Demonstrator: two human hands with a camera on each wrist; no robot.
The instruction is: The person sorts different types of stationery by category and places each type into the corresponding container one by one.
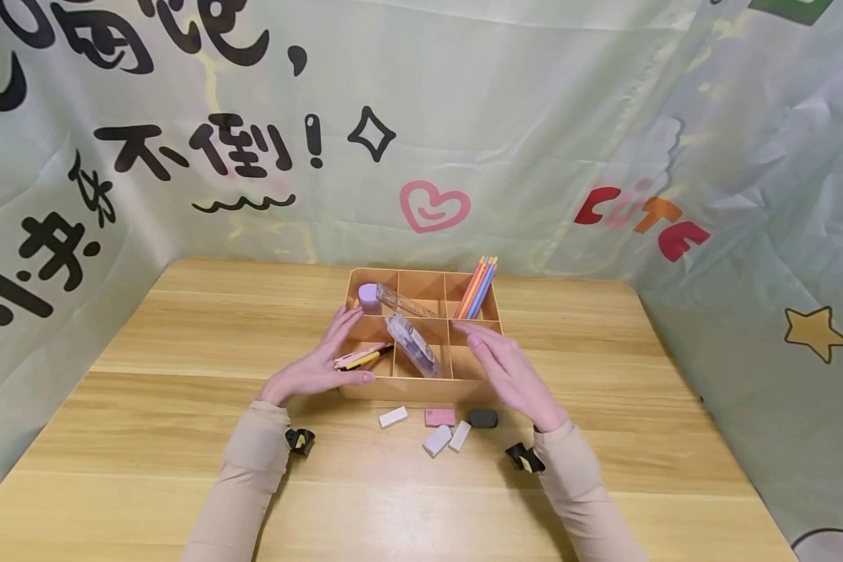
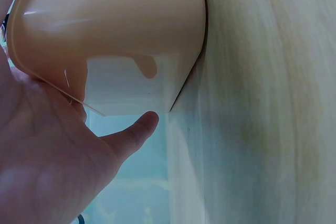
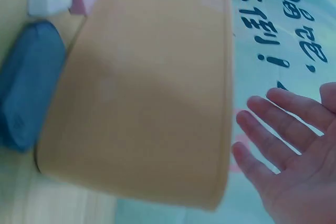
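A tan compartment organizer (image 1: 421, 389) stands between my two hands. My left hand (image 1: 316, 367) is at its left side, fingers spread along the rim and thumb extended by the front corner. Over the right side is my right hand (image 1: 509, 375), its fingers straight and apart from the wall in the right wrist view. Pens (image 1: 365, 357) lie in the front left compartment. A clear case (image 1: 413, 345) leans in the front middle one. Behind it, a clear plastic piece (image 1: 402, 301) slants beside a purple-topped item (image 1: 368, 295). Colored pencils (image 1: 476, 289) stand in the back right compartment.
In front of the organizer lie a white eraser (image 1: 393, 417), a pink eraser (image 1: 439, 417), a dark eraser (image 1: 482, 419) and two more pale blocks (image 1: 437, 441). The wooden table (image 1: 218, 336) meets a printed cloth backdrop (image 1: 534, 156) behind.
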